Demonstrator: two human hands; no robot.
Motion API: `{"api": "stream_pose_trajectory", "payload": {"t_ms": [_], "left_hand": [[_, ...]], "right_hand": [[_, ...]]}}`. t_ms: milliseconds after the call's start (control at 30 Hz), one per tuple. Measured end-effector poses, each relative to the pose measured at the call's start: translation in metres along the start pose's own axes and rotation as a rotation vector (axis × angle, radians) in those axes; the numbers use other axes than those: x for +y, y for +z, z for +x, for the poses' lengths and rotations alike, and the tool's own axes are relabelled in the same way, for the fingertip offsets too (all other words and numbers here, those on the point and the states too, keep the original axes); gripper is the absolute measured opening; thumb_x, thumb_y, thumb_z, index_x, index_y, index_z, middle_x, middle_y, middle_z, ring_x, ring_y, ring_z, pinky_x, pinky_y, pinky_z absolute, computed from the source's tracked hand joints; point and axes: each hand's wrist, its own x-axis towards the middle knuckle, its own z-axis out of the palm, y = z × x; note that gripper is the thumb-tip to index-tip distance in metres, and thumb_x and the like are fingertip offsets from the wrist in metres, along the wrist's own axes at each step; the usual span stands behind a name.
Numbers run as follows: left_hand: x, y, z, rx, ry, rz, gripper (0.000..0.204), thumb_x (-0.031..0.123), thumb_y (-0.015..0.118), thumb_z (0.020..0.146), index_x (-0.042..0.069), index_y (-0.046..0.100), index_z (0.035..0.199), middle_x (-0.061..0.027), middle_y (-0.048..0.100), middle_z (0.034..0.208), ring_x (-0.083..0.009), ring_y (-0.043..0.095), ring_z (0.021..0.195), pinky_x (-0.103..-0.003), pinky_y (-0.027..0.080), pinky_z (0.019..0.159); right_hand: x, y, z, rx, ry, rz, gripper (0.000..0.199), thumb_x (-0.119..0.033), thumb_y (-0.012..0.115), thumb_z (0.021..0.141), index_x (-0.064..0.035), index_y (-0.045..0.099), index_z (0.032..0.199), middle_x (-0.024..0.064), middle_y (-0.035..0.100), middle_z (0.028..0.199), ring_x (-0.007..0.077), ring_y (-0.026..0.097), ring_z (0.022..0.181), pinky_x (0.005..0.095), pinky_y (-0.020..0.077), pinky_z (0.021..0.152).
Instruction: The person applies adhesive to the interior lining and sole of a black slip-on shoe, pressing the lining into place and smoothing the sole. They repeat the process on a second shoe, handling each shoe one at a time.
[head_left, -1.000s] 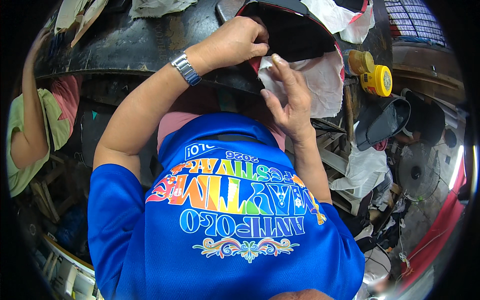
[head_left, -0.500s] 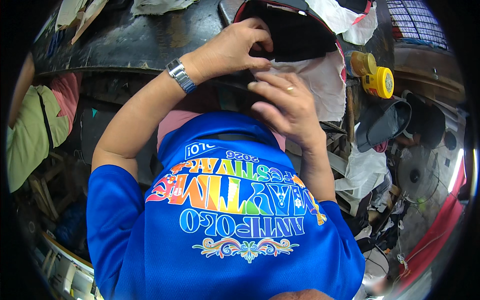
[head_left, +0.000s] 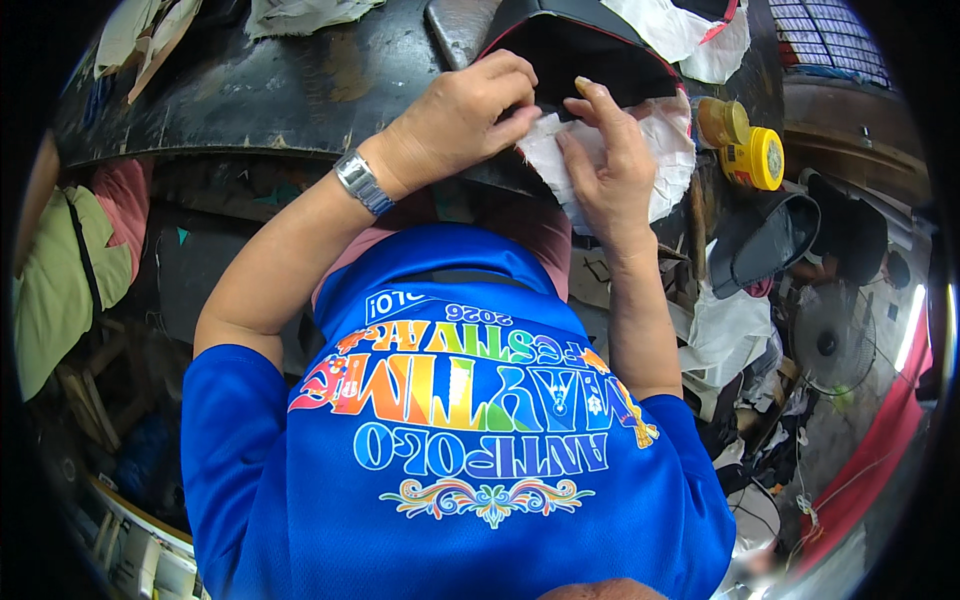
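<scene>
On the table's near edge lies a black piece with red edging (head_left: 600, 62), its inner side facing me. A crinkled white lining sheet (head_left: 668, 150) spreads from its near side and hangs toward my lap. My left hand (head_left: 470, 118), with a metal watch on the wrist, is closed at the piece's left edge. Its thumb and bent fingers meet there, and the exact grip is partly hidden. Over the white sheet lies my right hand (head_left: 610, 165), fingers apart and the forefinger stretched toward the black part. The tip of that forefinger looks yellowish.
A dark worn table (head_left: 290, 95) runs across the far side, with white scraps (head_left: 310, 14) on it. Two yellow-lidded jars, one nearer (head_left: 752, 160), stand right of the work. Beyond them are a black slipper-like item (head_left: 765, 240) and a fan (head_left: 830, 340). Someone in light-green clothing (head_left: 50, 280) is at left.
My right hand has moved up and forward onto the white sheet. The sheet's hanging near edge has shifted and drawn up. My left hand has moved slightly, still at the piece's left edge.
</scene>
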Motion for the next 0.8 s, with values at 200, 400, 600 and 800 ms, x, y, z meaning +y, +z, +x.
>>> {"api": "stream_pose_trajectory", "payload": {"t_ms": [200,400,600,800], "left_hand": [[-0.001,-0.006,0.009,-0.021,-0.085,-0.07,0.018,0.013,0.073,0.09,0.0,0.063,0.097,-0.0152,0.064,0.092,-0.0344,0.069,0.084,-0.038,0.058,0.074],[0.01,-0.006,0.003,-0.064,-0.089,-0.03,0.02,0.007,0.076,0.086,0.001,0.065,0.101,-0.0115,0.065,0.103,-0.0281,0.07,0.088,-0.033,0.058,0.079],[0.003,-0.006,0.005,-0.058,-0.101,0.004,0.015,0.007,0.074,0.087,0.0,0.066,0.099,-0.0128,0.065,0.104,-0.0303,0.07,0.093,-0.035,0.057,0.08],[0.007,-0.004,0.005,-0.049,-0.186,0.013,0.01,0.007,0.071,0.09,0.0,0.066,0.095,-0.0138,0.066,0.104,-0.0311,0.069,0.092,-0.036,0.056,0.081]], "right_hand": [[0.005,0.008,-0.003,0.064,-0.153,-0.108,0.063,0.004,0.075,0.079,-0.0048,0.058,0.139,0.0138,0.072,0.118,0.0261,0.068,0.11,0.0367,0.0518,0.097],[0.01,0.014,-0.008,0.14,-0.133,0.023,0.053,0.007,0.073,0.077,-0.0044,0.064,0.128,0.0109,0.071,0.114,0.0316,0.065,0.107,0.0423,0.0504,0.097],[0.013,0.013,-0.01,0.068,-0.249,0.07,0.048,0.012,0.067,0.08,-0.0074,0.066,0.124,0.0069,0.074,0.103,0.0276,0.066,0.105,0.0526,0.0419,0.105],[0.012,0.015,-0.012,0.079,-0.214,0.033,0.052,0.011,0.066,0.082,-0.0081,0.065,0.131,0.0053,0.074,0.103,0.0264,0.066,0.105,0.0539,0.0398,0.106]]}}
